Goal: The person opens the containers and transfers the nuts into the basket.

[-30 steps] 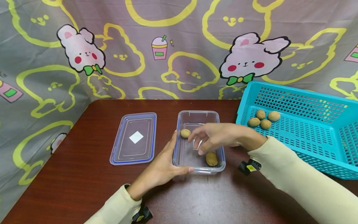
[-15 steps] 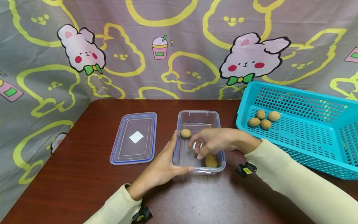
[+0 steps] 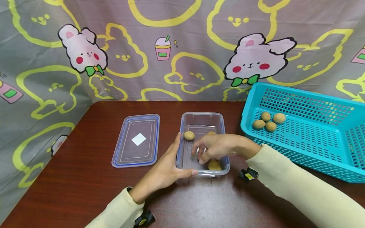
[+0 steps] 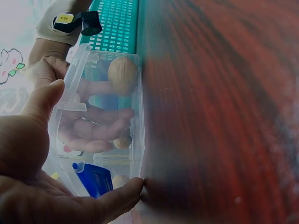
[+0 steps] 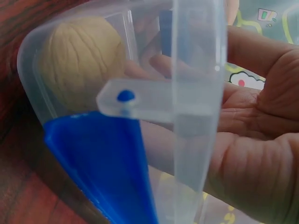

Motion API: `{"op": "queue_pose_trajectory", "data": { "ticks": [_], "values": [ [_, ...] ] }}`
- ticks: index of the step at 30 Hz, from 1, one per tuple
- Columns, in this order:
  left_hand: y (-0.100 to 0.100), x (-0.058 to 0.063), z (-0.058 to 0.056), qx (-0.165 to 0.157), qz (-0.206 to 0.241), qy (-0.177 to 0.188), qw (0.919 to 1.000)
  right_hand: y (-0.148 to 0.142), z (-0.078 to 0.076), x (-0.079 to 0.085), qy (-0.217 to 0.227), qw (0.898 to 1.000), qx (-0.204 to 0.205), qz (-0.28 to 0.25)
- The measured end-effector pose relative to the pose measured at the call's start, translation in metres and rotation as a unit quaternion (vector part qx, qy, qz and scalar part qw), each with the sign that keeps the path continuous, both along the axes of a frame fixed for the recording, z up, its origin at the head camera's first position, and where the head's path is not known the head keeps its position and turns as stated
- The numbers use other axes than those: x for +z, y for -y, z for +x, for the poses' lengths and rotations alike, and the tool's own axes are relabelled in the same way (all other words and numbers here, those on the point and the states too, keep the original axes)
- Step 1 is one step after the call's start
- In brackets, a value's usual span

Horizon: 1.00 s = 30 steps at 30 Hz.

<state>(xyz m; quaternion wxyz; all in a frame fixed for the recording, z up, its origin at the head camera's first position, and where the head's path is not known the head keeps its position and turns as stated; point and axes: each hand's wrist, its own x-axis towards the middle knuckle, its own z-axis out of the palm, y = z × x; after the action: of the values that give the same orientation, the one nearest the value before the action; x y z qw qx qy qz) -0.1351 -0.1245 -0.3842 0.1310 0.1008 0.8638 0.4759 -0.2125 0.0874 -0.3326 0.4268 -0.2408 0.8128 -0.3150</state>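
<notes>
A clear plastic box (image 3: pixel 203 173) stands on the table, with three walnuts visible inside. One walnut (image 3: pixel 189 135) lies by the left wall, another (image 3: pixel 214 165) in the near right corner, and a third (image 3: pixel 211 133) partly behind my right hand. My left hand (image 3: pixel 165 169) rests on the box's near left corner, fingers straight along the left wall and thumb across the front. My right hand (image 3: pixel 220 147) reaches down into the box with loosely bent fingers; I see nothing between them. In the left wrist view, its fingers (image 4: pixel 100 128) show through the clear wall.
A clear lid (image 3: pixel 136 141) with a blue seal and a white square lies left of the box. To the right stands a turquoise basket (image 3: pixel 316 139) holding several walnuts (image 3: pixel 270 126). Behind the table hangs a patterned curtain (image 3: pixel 182 47).
My right hand has shifted slightly left and nearer inside the box, and a walnut has come into view behind it. The near right walnut has moved a little towards the front. My left hand stays put.
</notes>
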Motion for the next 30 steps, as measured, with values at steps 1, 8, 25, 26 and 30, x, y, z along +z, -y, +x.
{"op": "queue_pose_trajectory", "data": {
  "ticks": [1, 8, 25, 26, 30],
  "values": [
    [0.0, 0.0, 0.0, 0.0, 0.0, 0.0, 1.0, 0.0, 0.0, 0.0, -0.007, 1.0, 0.005, 0.004],
    [0.0, 0.0, 0.0, 0.0, 0.003, 0.0, 1.0, 0.004, 0.004, 0.006, -0.056, 0.997, 0.037, 0.046],
    [0.0, 0.001, 0.0, -0.004, 0.002, 0.0, 1.0, -0.001, 0.0, -0.004, 0.042, 0.998, -0.008, -0.034],
    [0.0, 0.001, 0.0, -0.004, 0.002, -0.001, 1.0, -0.001, 0.0, -0.004, 0.047, 0.998, -0.008, -0.039],
    [0.001, 0.001, 0.0, -0.006, 0.003, -0.001, 1.0, -0.001, -0.002, -0.007, 0.067, 0.996, -0.007, -0.053]
  ]
}}
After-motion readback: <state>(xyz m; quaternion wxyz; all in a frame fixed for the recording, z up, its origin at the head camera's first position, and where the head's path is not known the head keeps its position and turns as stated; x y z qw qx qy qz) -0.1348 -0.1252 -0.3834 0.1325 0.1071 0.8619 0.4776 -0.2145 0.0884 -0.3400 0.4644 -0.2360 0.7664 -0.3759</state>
